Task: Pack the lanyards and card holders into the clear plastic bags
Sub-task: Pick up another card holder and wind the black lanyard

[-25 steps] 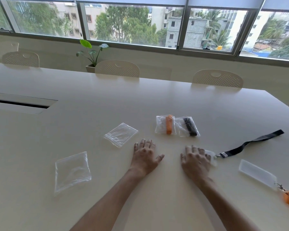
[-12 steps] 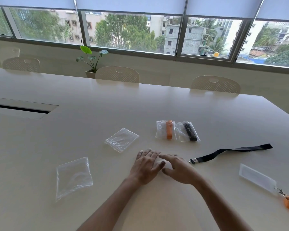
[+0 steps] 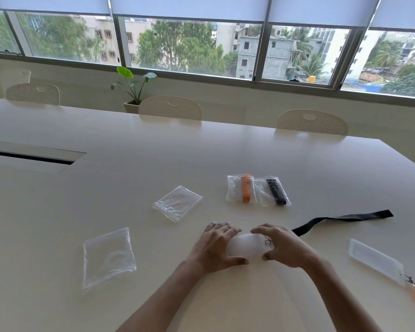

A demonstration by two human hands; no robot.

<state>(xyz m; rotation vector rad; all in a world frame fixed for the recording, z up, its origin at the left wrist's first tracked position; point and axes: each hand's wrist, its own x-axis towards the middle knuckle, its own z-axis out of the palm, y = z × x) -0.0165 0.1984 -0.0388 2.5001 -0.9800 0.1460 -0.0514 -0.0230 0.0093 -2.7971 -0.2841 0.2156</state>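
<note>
- We grip the frosted clear plastic card holder (image 3: 246, 246) between our left hand (image 3: 215, 248) and right hand (image 3: 284, 248), near centre, likely to fold it small.
- Its black fabric lanyard (image 3: 343, 218) trails right; empty clear plastic bags (image 3: 177, 202) wait left.

Frosted card holder (image 3: 246, 246) bent between hands, black lanyard (image 3: 343, 219) attached

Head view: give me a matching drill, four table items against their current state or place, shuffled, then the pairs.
Items
1. black lanyard
2. frosted card holder
3. orange lanyard roll
4. near-left clear bag

States
A. lying flat and empty on the table
B. already packed in a bag, beside the bagged black roll
C. between the left hand and right hand
D. strap trailing out to the right on the tabletop

Pairs: 1-D, 2-C, 3-B, 4-A
</note>
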